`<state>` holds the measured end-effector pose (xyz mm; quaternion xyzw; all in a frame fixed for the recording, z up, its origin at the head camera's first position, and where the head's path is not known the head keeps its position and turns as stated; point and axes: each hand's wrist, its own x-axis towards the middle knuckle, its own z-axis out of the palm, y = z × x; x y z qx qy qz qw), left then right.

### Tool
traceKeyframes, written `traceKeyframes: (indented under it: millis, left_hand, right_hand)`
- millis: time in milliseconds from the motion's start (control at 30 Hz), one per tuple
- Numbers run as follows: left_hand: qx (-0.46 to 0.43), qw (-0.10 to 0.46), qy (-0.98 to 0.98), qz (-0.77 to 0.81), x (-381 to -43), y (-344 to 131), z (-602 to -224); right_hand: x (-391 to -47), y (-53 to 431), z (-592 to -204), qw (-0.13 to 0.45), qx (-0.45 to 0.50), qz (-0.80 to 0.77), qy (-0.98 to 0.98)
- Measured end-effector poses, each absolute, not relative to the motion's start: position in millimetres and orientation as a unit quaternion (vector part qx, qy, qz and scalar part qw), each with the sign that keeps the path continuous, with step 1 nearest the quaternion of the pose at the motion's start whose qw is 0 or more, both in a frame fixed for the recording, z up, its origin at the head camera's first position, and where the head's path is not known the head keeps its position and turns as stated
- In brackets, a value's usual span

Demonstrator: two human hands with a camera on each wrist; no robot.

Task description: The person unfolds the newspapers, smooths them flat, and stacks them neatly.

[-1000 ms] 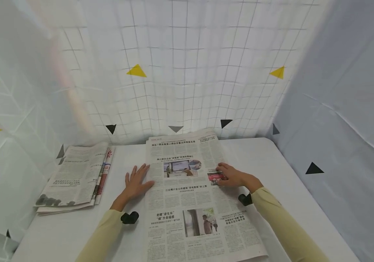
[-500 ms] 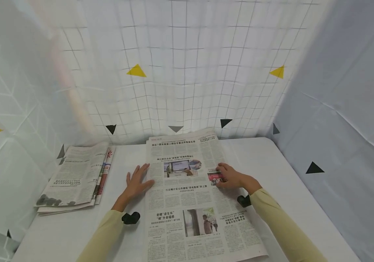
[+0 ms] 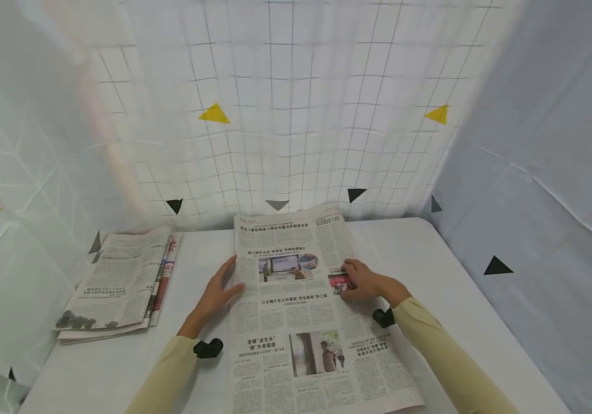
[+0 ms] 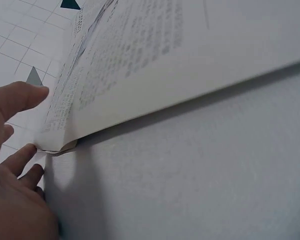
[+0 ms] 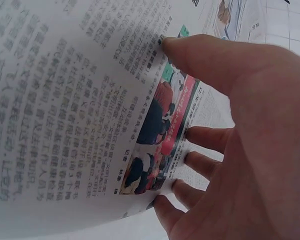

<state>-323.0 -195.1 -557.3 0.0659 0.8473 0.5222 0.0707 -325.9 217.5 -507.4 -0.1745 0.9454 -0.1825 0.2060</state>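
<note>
A large printed newspaper (image 3: 296,316) lies lengthwise on the white table, its far end toward the gridded back wall. My left hand (image 3: 216,296) is at its left long edge, the thumb reaching over the margin. In the left wrist view the fingertips (image 4: 27,152) stand right at the paper's edge, with the thumb apart above them. On the opposite side, my right hand (image 3: 370,282) rests on the newspaper with thumb and fingers spread. The right wrist view shows its fingertips on the page around a red printed photo (image 5: 162,132).
A stack of folded newspapers (image 3: 119,282) lies on the left of the white table (image 3: 430,270). White sheeting with a grid and yellow and black triangles hangs behind, and plain sheeting (image 3: 549,172) stands along the right side.
My left hand's fingers, spread on the table before, are drawn together at the newspaper's left edge. The right hand has barely moved, and the newspaper's upper left edges look more even.
</note>
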Motion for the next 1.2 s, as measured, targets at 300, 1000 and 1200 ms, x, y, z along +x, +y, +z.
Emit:
traceKeyframes:
  millis: [300,1000,1200]
  left_hand:
    - [0.076,0.059,0.86,0.502,-319.5,-192.7,-557.1]
    - [0.129,0.054,0.87,0.473,-317.4,-191.3,-558.6]
    - [0.147,0.015,0.898,0.415,-317.8,-189.7,-561.8]
  right_hand:
    - [-322.4,215.4,-504.8,0.202,-0.18,-0.164,0.949]
    - [-323.4,214.0,-510.0,0.201,-0.166,-0.156,0.953]
    - [-323.8,213.4,-509.5,0.201,-0.169,-0.162,0.951]
